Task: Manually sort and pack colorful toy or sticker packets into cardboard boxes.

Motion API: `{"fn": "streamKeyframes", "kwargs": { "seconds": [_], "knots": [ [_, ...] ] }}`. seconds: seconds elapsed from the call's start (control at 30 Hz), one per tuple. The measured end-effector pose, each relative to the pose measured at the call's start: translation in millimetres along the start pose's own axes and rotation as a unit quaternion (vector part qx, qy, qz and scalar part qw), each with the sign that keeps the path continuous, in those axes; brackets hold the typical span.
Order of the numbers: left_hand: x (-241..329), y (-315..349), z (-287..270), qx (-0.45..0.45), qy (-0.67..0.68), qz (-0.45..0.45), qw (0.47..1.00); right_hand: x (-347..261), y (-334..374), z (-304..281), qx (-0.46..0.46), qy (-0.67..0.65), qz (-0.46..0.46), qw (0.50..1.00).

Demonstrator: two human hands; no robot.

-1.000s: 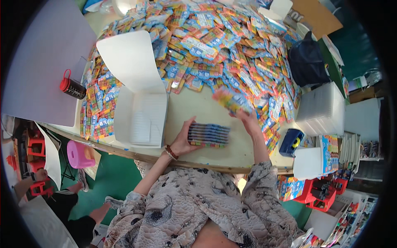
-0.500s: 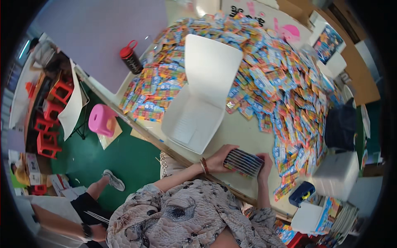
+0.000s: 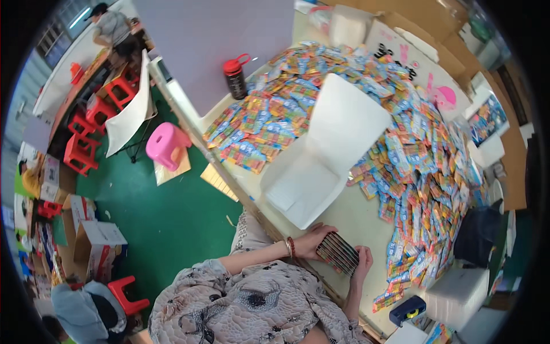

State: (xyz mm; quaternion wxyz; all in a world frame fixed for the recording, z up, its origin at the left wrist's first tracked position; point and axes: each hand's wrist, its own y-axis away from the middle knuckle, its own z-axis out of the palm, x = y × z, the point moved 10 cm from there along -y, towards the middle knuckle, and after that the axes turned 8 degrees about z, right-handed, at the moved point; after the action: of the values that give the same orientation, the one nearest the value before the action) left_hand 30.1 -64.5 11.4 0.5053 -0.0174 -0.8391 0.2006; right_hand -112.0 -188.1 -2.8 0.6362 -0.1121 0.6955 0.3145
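Stack: a squared-up stack of flat packets (image 3: 338, 253) lies on the table (image 3: 355, 215) edge at lower centre of the frame, pressed between both hands, which reads as keeping the edges flush.
Left hand: the left hand (image 3: 312, 239) is closed against the stack's upper-left end, fingers curled over its top edge; a red bracelet (image 3: 291, 247) sits at the wrist.
Right hand: the right hand (image 3: 362, 262) clamps the lower-right end, palm flat to the stack's side.
Arm pose: the left forearm comes in from the lower left, nearly level; the right forearm rises steeply from the lower edge, wrist bent inward.
Supply: a heap of loose colourful packets (image 3: 401, 155) covers the table from upper centre to the right, within reach of the right hand.
Container: an open white carton (image 3: 321, 155) stands just above the hands, lid flap raised, interior bare.
Surroundings: a red-capped dark bottle (image 3: 235, 76) stands at upper centre; a pink stool (image 3: 166, 144) sits on the green floor at left.
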Motion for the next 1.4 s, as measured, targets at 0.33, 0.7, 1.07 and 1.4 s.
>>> {"fn": "streamKeyframes", "kwargs": {
  "seconds": [0.33,0.7,1.07,1.4],
  "knots": [
    [-1,-10,8,-0.071,-0.007,-0.013,0.997,3,21,-27,0.124,-0.199,-0.085,0.968],
    [2,-24,-13,-0.016,0.027,0.063,0.998,10,10,1,0.037,-0.098,0.010,0.994],
    [9,-29,-17,0.003,0.011,0.084,0.996,-31,-70,-69,0.072,0.031,-0.024,0.997],
    [-1,-21,-17,0.004,0.001,0.056,0.998,-189,-184,33,0.145,0.479,-0.336,0.798]
  ]
}}
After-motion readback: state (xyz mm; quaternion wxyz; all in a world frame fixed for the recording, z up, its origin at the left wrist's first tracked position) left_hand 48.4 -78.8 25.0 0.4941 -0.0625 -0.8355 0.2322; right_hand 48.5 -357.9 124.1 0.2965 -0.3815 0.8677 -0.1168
